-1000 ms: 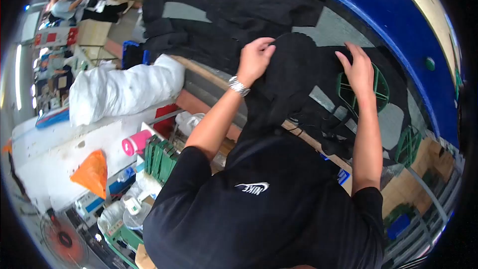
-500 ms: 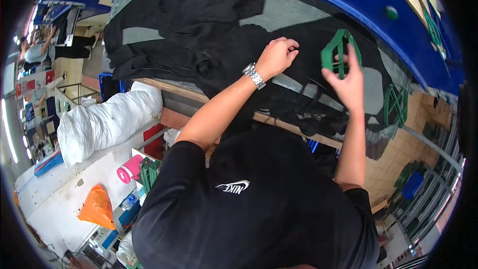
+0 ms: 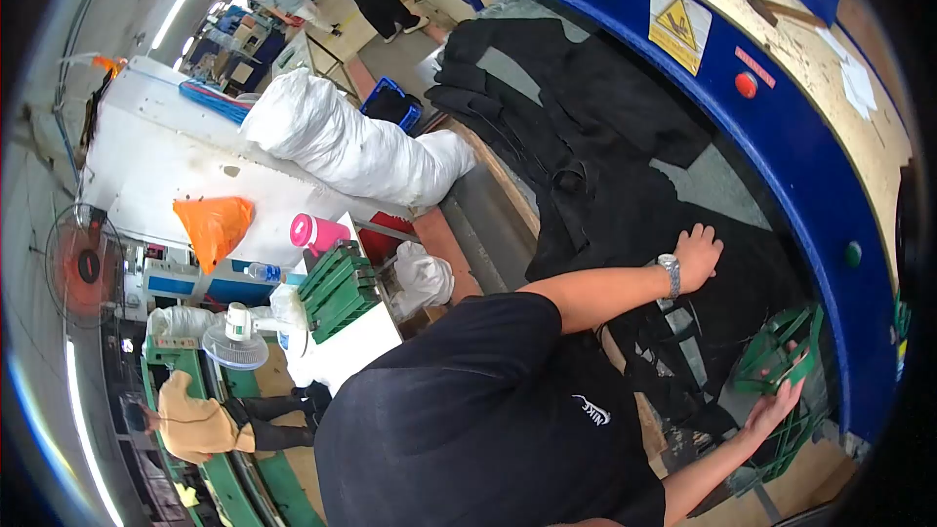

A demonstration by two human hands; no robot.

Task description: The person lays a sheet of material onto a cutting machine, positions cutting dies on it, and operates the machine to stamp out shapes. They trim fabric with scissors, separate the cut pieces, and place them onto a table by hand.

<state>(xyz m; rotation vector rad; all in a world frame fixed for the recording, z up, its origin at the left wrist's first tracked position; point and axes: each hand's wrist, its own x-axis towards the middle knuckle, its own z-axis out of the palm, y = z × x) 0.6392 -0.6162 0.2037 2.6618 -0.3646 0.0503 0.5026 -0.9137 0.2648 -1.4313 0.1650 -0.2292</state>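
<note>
My left hand point(image 3: 697, 258), with a metal-band watch at the wrist, rests on the black fabric point(image 3: 625, 205), its fingers loosely apart and holding nothing. The fabric lies in overlapping cut pieces over a grey bed. At the near right end of the bed, my right hand point(image 3: 773, 408) grips the rim of a green cutting die point(image 3: 759, 363), an open frame with cross bars. Another green frame point(image 3: 793, 444) shows just beyond that hand, partly hidden by it.
A blue machine beam point(image 3: 781, 151) with a red button point(image 3: 747, 85) and a warning label runs along the far side. To the left are a white sack point(image 3: 351, 141), an orange bag point(image 3: 213, 229), a pink jug point(image 3: 317, 232) and stacked green dies point(image 3: 337, 291). Other people are in the background.
The view has swung round to the left. My right hand has carried the green cutting die to the bed's right end, beside the other frame. My left hand's fingers have uncurled onto the fabric.
</note>
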